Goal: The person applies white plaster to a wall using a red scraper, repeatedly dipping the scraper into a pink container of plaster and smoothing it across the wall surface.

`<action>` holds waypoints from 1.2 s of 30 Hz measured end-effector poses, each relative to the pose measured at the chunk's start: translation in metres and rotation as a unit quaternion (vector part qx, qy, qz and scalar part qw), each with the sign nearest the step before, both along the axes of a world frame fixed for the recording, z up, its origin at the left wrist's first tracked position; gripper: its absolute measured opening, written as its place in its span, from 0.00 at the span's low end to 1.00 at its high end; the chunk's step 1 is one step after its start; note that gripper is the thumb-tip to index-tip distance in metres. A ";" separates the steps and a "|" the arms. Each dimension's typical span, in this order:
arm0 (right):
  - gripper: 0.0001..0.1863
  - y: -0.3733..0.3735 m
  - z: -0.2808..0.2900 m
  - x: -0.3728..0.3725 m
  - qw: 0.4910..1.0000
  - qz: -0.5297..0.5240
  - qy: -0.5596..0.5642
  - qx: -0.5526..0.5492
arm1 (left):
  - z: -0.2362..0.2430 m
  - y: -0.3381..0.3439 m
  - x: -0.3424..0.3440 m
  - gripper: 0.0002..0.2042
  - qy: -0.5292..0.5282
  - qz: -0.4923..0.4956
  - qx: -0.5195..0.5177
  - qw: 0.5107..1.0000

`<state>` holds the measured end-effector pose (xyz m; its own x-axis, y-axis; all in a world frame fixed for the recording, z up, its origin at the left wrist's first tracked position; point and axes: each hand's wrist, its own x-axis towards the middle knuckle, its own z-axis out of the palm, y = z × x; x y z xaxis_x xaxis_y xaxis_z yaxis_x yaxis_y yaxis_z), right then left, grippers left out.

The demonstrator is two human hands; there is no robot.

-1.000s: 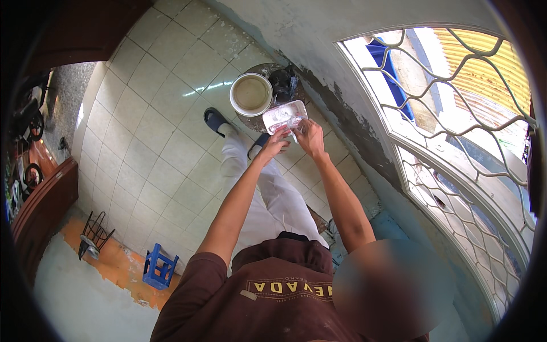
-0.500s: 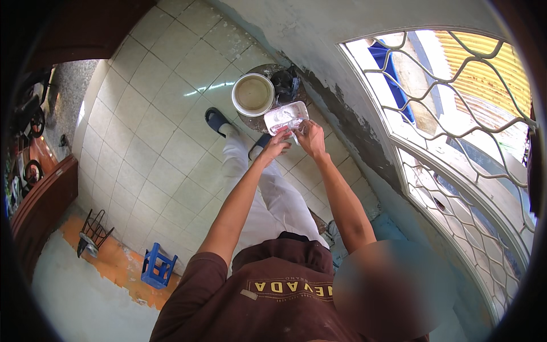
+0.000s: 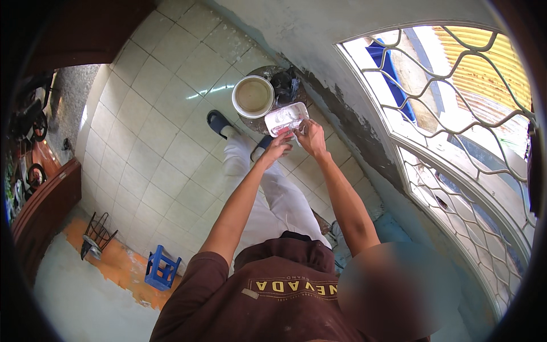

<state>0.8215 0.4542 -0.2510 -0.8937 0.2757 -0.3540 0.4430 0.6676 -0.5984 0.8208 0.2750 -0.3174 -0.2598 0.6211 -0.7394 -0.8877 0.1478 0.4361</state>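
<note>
Both my hands are in front of me at a white foam-like tray (image 3: 278, 118) with whitish matter in it. My right hand (image 3: 311, 139) is at the tray's near right corner, its fingers closed in a pinch on something small and pale. Lower and to the left, my left hand (image 3: 275, 150) has its fingers bent towards the same near edge. A small pinkish-red patch shows just beyond its fingertips. What lies between the fingers is too small to name.
A white bucket (image 3: 235, 98) with beige contents stands on a round stained surface (image 3: 263, 70), beside a dark bundle (image 3: 282, 84). To the right are a peeling wall and a white grille window (image 3: 393, 134). A blue stool (image 3: 162, 269) and a black wire rack (image 3: 98, 233) lie lower left.
My left hand has shifted very slightly down from the tray's near edge. The right hand stays at the tray's corner, and the whole view has tilted a little.
</note>
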 end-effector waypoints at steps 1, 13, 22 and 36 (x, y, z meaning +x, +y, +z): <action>0.14 0.000 0.001 0.000 1.000 0.000 -0.008 0.003 | 0.001 0.000 0.000 0.36 0.001 -0.002 -0.001 1.000; 0.12 -0.027 -0.003 0.010 0.999 -0.043 0.007 -0.021 | 0.007 -0.026 -0.019 0.32 0.029 0.027 -0.043 0.998; 0.10 -0.105 0.002 -0.052 0.980 -0.116 0.149 -0.069 | 0.030 -0.096 -0.075 0.27 0.289 0.082 -0.168 0.939; 0.27 -0.142 -0.084 0.014 0.847 -0.529 0.021 0.044 | 0.007 -0.151 -0.158 0.23 0.175 -0.326 -0.089 0.925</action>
